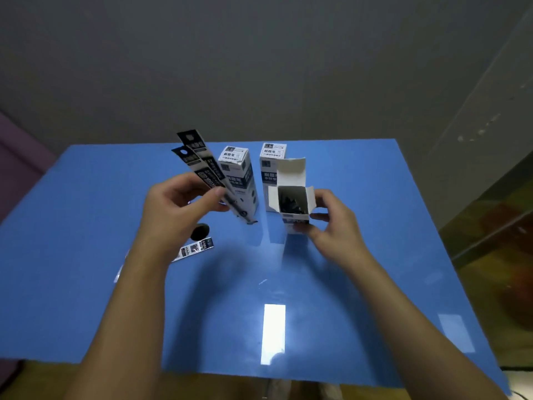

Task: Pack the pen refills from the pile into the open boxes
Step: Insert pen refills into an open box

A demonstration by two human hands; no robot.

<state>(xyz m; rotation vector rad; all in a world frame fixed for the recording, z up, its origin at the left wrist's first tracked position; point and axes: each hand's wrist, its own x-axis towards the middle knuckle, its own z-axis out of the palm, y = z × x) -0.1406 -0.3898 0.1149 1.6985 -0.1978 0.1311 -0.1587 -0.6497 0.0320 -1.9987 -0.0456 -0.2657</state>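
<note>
Left hand (184, 203) pinches light, slippery refill packs (202, 166) mid-length, left of the open box (294, 203); right hand (331, 223) grips that box.

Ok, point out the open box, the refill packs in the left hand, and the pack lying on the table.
open box (291, 199), head view, dark inside of its mouth.
refill packs (199, 160), head view, black printed strip above the fingers.
loose pack (196, 249), head view, middle of its printed face.
</note>
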